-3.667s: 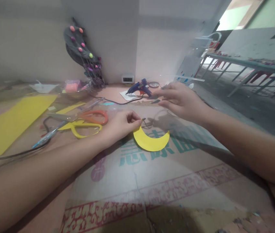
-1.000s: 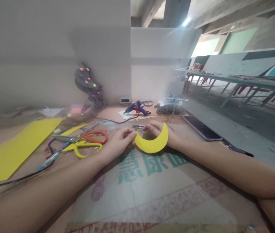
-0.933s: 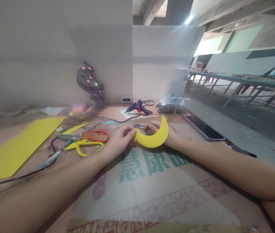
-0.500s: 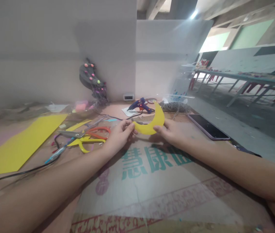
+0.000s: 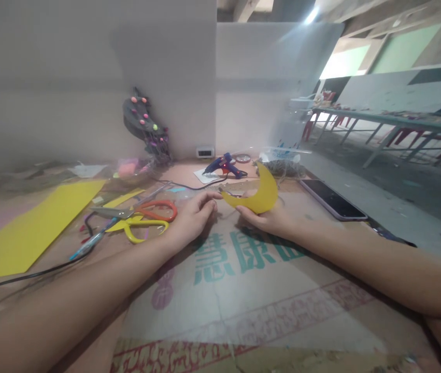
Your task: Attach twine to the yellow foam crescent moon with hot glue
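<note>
My right hand (image 5: 261,217) holds a yellow paper crescent moon (image 5: 266,194), its thumb on the near face and the fingers behind. The crescent's points face up and to the left, above the printed sheet (image 5: 259,305) on the table. My left hand (image 5: 200,210) is just left of the crescent, thumb and fingers apart and gripping nothing. Its index fingertip lies close to the crescent's left point; I cannot tell whether they touch. Scissors (image 5: 152,211) with one orange and one yellow handle loop lie left of my left hand, blades pointing left.
A blue glue gun (image 5: 226,166) with a small red light rests behind my hands, its cord running left. Yellow paper (image 5: 45,228) lies at the left. A phone (image 5: 332,199) is at the right edge. A dark crescent ornament with coloured balls (image 5: 140,119) stands against the grey panel.
My left hand has let go of the crescent's left end. My right hand has shifted the crescent slightly right and now holds it alone, lower along its curve.
</note>
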The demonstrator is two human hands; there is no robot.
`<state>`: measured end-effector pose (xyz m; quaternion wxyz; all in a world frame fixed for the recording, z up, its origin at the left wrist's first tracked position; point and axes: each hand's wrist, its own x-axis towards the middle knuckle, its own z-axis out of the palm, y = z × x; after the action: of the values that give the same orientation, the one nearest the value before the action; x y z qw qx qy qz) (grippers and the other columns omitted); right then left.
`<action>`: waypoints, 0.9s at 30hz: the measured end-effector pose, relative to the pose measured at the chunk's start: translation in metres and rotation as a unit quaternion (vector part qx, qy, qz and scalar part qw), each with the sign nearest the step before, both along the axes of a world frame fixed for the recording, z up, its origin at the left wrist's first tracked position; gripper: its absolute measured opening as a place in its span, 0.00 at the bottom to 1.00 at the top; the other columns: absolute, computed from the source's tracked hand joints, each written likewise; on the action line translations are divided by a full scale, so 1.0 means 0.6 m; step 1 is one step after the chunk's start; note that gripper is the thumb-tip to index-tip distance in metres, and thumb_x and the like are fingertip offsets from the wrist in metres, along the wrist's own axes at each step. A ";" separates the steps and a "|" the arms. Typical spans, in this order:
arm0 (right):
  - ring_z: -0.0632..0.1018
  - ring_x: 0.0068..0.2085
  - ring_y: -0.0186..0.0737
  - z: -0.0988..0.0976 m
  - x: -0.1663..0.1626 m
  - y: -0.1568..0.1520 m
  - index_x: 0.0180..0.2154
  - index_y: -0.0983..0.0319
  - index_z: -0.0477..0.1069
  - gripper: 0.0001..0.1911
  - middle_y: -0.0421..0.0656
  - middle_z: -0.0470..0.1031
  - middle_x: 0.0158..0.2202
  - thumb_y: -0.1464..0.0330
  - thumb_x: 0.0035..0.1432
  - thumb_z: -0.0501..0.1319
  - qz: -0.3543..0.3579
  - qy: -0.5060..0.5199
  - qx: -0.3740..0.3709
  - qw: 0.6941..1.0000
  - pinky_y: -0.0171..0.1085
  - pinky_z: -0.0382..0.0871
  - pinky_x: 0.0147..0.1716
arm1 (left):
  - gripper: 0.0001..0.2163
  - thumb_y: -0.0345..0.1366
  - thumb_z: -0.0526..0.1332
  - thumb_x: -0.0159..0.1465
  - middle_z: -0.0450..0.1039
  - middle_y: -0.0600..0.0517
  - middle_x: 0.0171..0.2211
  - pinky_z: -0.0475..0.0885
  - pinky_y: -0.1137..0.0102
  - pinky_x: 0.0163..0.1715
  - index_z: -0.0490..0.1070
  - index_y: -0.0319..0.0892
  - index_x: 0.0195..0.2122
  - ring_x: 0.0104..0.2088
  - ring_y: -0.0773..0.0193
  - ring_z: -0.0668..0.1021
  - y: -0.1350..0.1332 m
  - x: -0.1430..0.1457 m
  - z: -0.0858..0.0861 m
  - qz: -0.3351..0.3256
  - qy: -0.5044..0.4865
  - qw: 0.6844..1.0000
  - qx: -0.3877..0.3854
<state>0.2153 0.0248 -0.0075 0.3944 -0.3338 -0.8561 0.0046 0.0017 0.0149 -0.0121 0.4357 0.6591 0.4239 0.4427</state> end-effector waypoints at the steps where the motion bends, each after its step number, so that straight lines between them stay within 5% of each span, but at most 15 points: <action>1: 0.77 0.35 0.41 -0.002 -0.001 0.002 0.35 0.60 0.71 0.08 0.42 0.77 0.31 0.65 0.61 0.56 -0.011 -0.008 0.014 1.000 0.39 0.71 0.38 | 0.12 0.39 0.54 0.65 0.64 0.58 0.24 0.62 0.76 0.22 0.69 0.43 0.47 0.23 0.70 0.67 0.001 -0.002 -0.001 0.010 0.012 1.000 0.012; 7: 0.76 0.35 0.43 -0.004 -0.002 0.009 0.35 0.58 0.73 0.06 0.43 0.77 0.32 0.64 0.58 0.58 -0.087 -0.028 0.088 0.992 0.41 0.70 0.38 | 0.14 0.48 0.54 0.66 0.62 0.59 0.22 0.56 0.75 0.18 0.67 0.43 0.42 0.19 0.71 0.62 0.000 -0.003 0.003 0.047 0.012 0.998 0.025; 11: 0.75 0.35 0.41 0.006 0.010 0.007 0.35 0.60 0.70 0.05 0.44 0.76 0.34 0.65 0.58 0.60 0.010 -0.081 0.064 0.995 0.38 0.69 0.36 | 0.17 0.52 0.53 0.65 0.63 0.57 0.22 0.59 0.73 0.22 0.66 0.43 0.31 0.22 0.67 0.66 -0.006 -0.001 0.010 0.058 0.031 0.998 0.019; 15: 0.74 0.38 0.41 0.004 0.015 0.009 0.38 0.61 0.68 0.03 0.47 0.76 0.37 0.70 0.60 0.58 0.092 -0.117 0.130 0.980 0.38 0.68 0.37 | 0.19 0.51 0.53 0.66 0.61 0.57 0.21 0.59 0.72 0.24 0.64 0.42 0.25 0.24 0.67 0.66 -0.007 -0.002 0.014 0.056 0.078 0.995 0.035; 19: 0.73 0.37 0.41 0.004 0.014 0.009 0.39 0.62 0.67 0.04 0.48 0.75 0.37 0.73 0.61 0.57 0.092 -0.117 0.189 0.971 0.37 0.67 0.37 | 0.20 0.53 0.51 0.66 0.62 0.57 0.21 0.59 0.72 0.25 0.65 0.41 0.27 0.24 0.66 0.66 0.000 -0.003 0.008 0.057 0.083 0.995 0.027; 27: 0.72 0.37 0.41 0.009 0.014 0.007 0.40 0.62 0.67 0.04 0.48 0.75 0.38 0.74 0.63 0.55 0.091 -0.128 0.186 0.970 0.38 0.67 0.36 | 0.19 0.50 0.53 0.66 0.62 0.57 0.21 0.59 0.72 0.25 0.63 0.41 0.24 0.24 0.68 0.66 0.004 -0.005 0.001 0.045 0.104 0.993 0.039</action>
<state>0.2236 0.0288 -0.0019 0.3348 -0.1733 -0.9121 -0.1612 -0.0011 0.0173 -0.0115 0.3428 0.6985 0.4788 0.4067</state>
